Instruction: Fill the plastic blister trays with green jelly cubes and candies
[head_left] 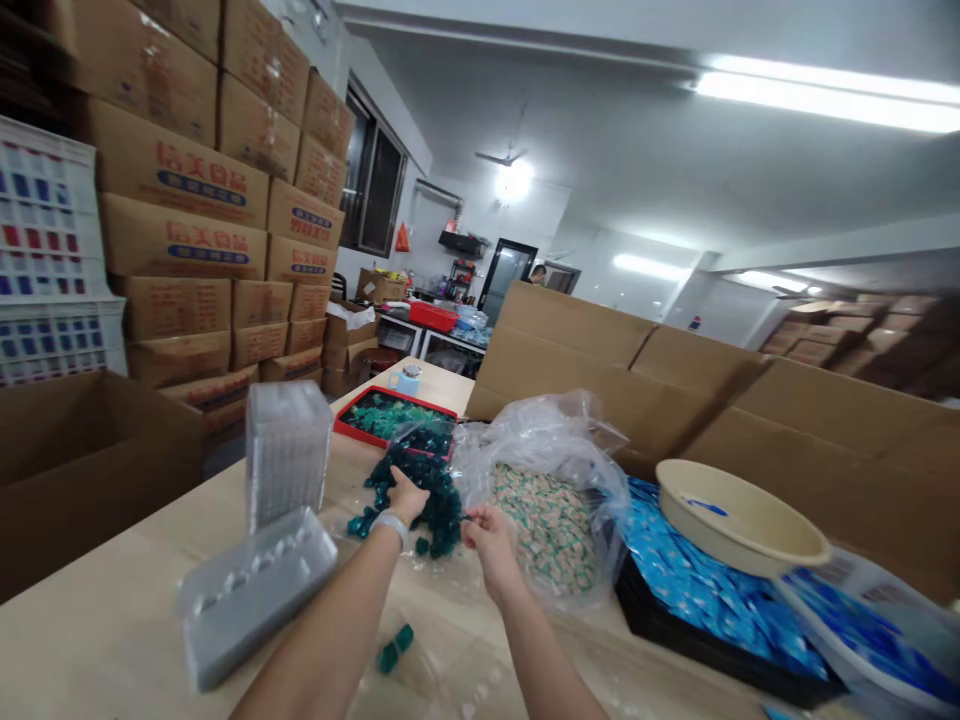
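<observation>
My left hand (409, 497), with a white band on its wrist (390, 526), rests on a heap of small dark teal wrapped pieces (424, 497), its fingertips sunk among them. My right hand (489, 545) sits at the heap's right side, its fingertips pinched on a small dark piece. To its right lies a clear plastic bag of beige patterned sachets (551, 530). Two teal pieces stuck together (395, 648) lie nearer me on the pale wooden table (97, 630). A stack of clear moulded trays (286, 455) stands left of my left forearm, with a grey tray (259, 595) leaning against it.
A red tray of green pieces (394, 415) sits beyond the heap. A black crate of blue sachets (705, 600) and a beige basin (739, 515) stand right. Stacked cardboard cartons (180, 180) line the left wall; large open cartons (585, 365) rise behind the table.
</observation>
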